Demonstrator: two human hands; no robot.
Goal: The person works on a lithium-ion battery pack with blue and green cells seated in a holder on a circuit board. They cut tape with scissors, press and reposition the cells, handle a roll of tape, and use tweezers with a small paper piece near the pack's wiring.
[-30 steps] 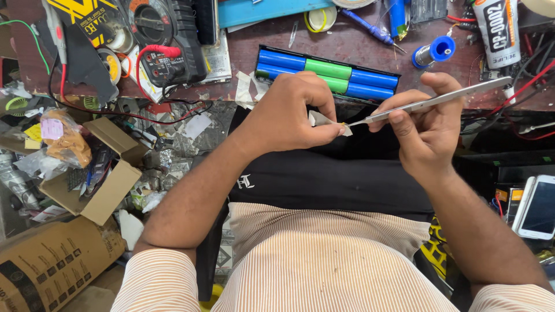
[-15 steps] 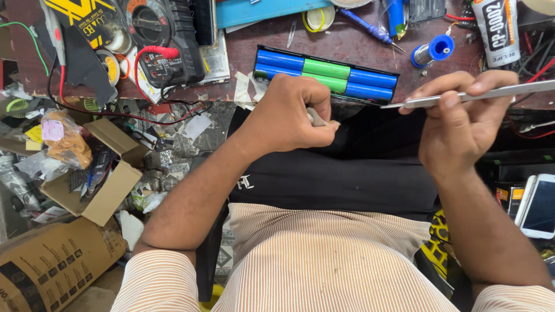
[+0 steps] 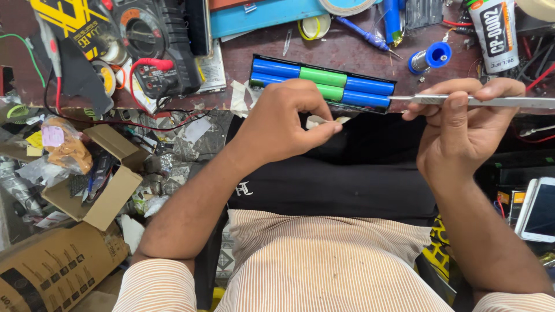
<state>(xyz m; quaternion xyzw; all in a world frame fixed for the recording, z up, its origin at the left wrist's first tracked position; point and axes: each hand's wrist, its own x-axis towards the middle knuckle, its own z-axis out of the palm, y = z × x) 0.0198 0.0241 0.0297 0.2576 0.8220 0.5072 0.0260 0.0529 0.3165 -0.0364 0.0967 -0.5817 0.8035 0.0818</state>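
I am pinching a small pale strip (image 3: 324, 122) with my left hand (image 3: 286, 124) at frame centre. My right hand (image 3: 462, 136) is gripping long metal tweezers (image 3: 480, 101), lying left-right. The battery pack (image 3: 324, 84) is lying on the worktop (image 3: 347, 49) just above, nearer my left hand.

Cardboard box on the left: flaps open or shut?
Open. The small cardboard box has its flaps folded outward, and loose items show inside its mouth. Neither hand is near it.
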